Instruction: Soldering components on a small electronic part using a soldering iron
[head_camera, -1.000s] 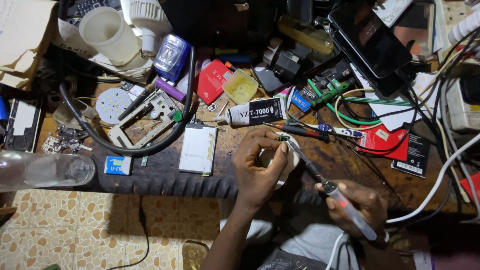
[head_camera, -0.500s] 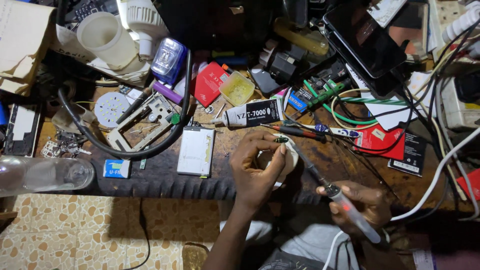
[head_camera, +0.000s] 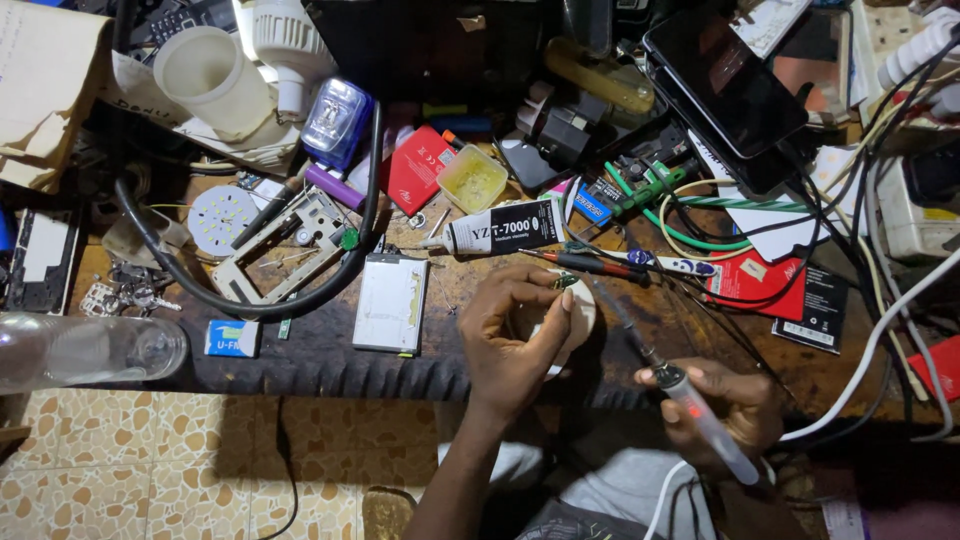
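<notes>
My left hand (head_camera: 515, 335) grips a small round white part (head_camera: 578, 315) with a bit of green circuit board (head_camera: 567, 282) at its top, just above the near edge of the wooden bench (head_camera: 330, 365). My right hand (head_camera: 725, 400) holds a soldering iron (head_camera: 690, 400) by its handle. The iron's dark shaft slants up and left, and its tip (head_camera: 592, 283) sits right beside the green board. A white cable runs down from the handle.
A black-and-white glue tube (head_camera: 500, 228), a flat silver phone battery (head_camera: 390, 302), a thick black hose (head_camera: 250, 300), a clear bottle (head_camera: 85, 350), a white cup (head_camera: 205, 80), a dark phone (head_camera: 725, 80) and tangled cables (head_camera: 870, 240) crowd the bench. Tiled floor (head_camera: 150, 460) lies below.
Both hands keep their grip and stay nearly still. The view has shifted only slightly.
</notes>
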